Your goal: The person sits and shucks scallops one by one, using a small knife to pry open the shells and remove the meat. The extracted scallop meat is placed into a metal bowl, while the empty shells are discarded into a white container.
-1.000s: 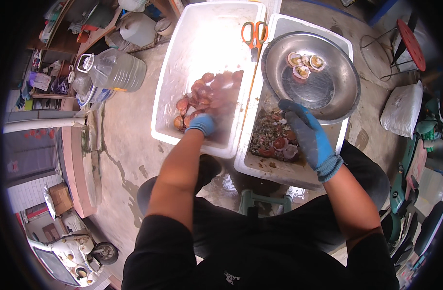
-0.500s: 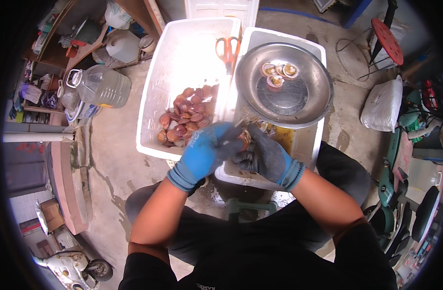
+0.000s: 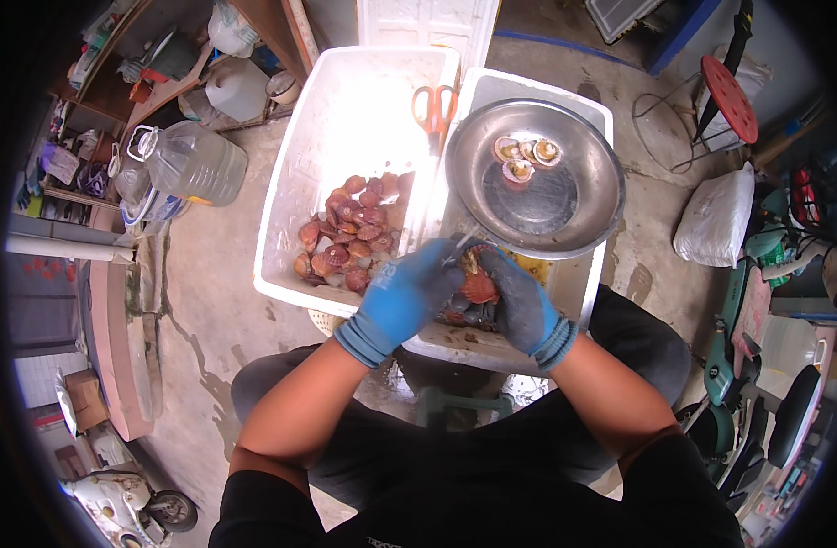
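My right hand (image 3: 523, 300), in a blue and dark grey work glove, is closed around a reddish scallop (image 3: 479, 287), its ribbed shell turned up. Close against it, my left hand (image 3: 405, 290), gloved alike, is closed on a thin pale tool (image 3: 468, 237); only its slim end shows, so its exact kind is unclear. Both hands are over the near part of a white foam box (image 3: 594, 265). A steel bowl (image 3: 605, 196) rests on that box, with several opened scallops (image 3: 519, 157) inside. Whole scallops (image 3: 350, 233) lie heaped in the left foam box (image 3: 277, 201).
Orange-handled scissors (image 3: 434, 114) lie where the two boxes meet. A large water jug (image 3: 194, 163) stands on the floor at left. A white sack (image 3: 718, 217) and a red round stool (image 3: 731, 99) are at right. A green stool (image 3: 464, 404) shows between my legs.
The scallop has turned so that its ribbed shell shows more fully. Both hands have shifted slightly right and nearer in the view, and the boxes and bowl appear slightly lower.
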